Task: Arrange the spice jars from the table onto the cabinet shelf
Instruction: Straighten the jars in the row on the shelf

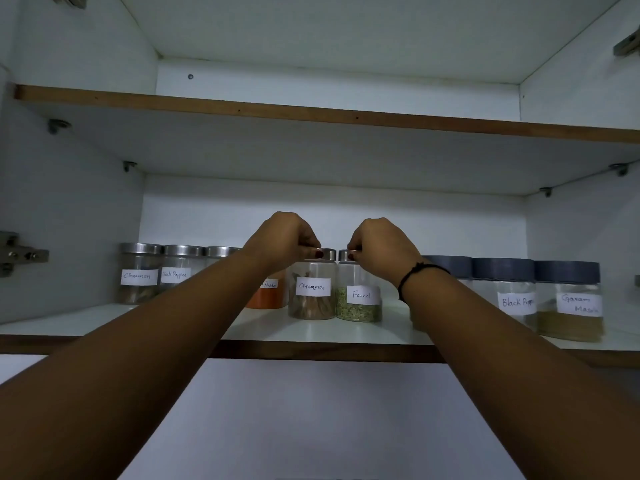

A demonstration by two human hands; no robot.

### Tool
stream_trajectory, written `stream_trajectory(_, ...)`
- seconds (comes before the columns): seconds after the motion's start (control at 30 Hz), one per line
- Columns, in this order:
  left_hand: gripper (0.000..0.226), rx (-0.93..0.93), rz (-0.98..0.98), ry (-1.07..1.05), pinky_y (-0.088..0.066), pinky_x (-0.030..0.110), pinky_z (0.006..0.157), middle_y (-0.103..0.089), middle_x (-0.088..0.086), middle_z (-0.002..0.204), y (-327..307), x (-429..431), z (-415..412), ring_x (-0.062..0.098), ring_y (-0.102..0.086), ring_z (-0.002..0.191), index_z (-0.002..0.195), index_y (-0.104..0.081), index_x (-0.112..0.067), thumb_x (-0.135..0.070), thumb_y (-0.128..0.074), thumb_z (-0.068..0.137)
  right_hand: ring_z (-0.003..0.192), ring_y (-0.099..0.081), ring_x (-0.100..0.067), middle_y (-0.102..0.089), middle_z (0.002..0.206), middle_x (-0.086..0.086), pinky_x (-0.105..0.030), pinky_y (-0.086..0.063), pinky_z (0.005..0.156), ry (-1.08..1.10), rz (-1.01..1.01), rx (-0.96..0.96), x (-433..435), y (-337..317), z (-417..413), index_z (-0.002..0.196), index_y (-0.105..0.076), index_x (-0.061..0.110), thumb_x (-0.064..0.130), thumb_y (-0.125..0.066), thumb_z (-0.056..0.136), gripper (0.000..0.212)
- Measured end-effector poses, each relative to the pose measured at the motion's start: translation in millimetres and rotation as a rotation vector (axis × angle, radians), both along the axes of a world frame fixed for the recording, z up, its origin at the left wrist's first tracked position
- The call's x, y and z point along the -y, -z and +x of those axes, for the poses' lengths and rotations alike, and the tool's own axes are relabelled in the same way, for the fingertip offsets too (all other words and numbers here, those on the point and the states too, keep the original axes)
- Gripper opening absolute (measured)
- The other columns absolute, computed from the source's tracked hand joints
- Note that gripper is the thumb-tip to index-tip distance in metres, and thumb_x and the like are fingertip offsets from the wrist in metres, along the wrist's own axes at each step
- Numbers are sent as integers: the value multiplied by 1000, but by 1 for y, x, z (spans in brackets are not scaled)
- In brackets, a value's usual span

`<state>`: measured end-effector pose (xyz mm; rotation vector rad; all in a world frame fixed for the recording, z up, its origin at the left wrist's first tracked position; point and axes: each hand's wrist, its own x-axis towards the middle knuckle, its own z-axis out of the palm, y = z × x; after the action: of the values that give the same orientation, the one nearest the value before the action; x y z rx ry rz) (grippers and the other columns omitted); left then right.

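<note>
**Desk:** What fills the frame?

**Operator:** I see an open white cabinet (83,202). Its upper shelf (311,114) crosses the top half and its lower shelf (311,329) runs across the middle. Two bare forearms rise from the bottom corners and meet at centre.

**Desk:** And the hands?

**Operator:** The left hand (285,237) curls its fingers over the steel lid of the centre Cinnamon jar (313,299), pinching the rim. The right hand (379,249) pinches the lid of the Fennel jar (360,306) the same way. Both jars stand upright on the lower shelf at centre frame, side by side and touching.

**Desk:** What's around them?

**Operator:** At centre left, further back, stands a steel-lidded row: a second Cinnamon jar (138,275), a Black Pepper jar (178,271), and a half-hidden jar (221,252) behind the left forearm. An orange powder jar (268,296) sits just left of the held pair. At centre right are three blue-lidded jars. I can read the labels on the blue-lidded Black Pepper jar (509,296) and the Garam Masala jar (571,306), but the third jar (450,266) sits behind the right wrist. A black thread band (412,275) circles that wrist.
</note>
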<state>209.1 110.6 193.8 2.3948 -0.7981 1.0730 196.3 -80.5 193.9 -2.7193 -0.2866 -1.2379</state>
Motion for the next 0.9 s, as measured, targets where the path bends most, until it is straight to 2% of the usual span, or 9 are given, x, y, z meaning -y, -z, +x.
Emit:
stream_trajectory(0.27, 18, -12, 41, -47, -52, 24, 78, -76, 3, 102, -4, -2, 37, 14, -69, 87, 105, -78, -14, -19, -75, 88, 81, -66, -23, -71, 88, -10, -29, -53, 71, 15, 18, -5, -9, -1, 43, 91, -77, 7, 5, -65, 87, 13)
stream_trajectory(0.4, 20, -29, 62, -93, -55, 30, 86, -75, 4, 105, -6, -4, 54, 17, -69, 93, 108, -77, -14, -19, -73, 89, 85, -67, -26, -72, 93, -12, -32, -56, 76, 14, 13, 1, -15, -1, 61, 94, -76, 6, 5, -65, 86, 13)
stream_trajectory(0.7, 20, -30, 2, -61, -56, 36, 88, -75, 5, 102, 0, -6, 75, 19, -68, 92, 105, -78, -14, -21, -75, 87, 88, -67, -26, -72, 98, -13, -27, -49, 70, 20, -22, 5, -17, 1, 81, 98, -75, 5, 3, -63, 87, 16)
stream_trajectory(0.9, 19, -5, 3, -98, -57, 40, 88, -75, 6, 101, 6, -3, 74, 21, -68, 91, 107, -78, -14, -20, -71, 90, 90, -68, -28, -73, 98, -15, -32, -55, 78, 5, -19, 6, -14, 4, 82, 98, -75, 1, -3, -60, 84, 21)
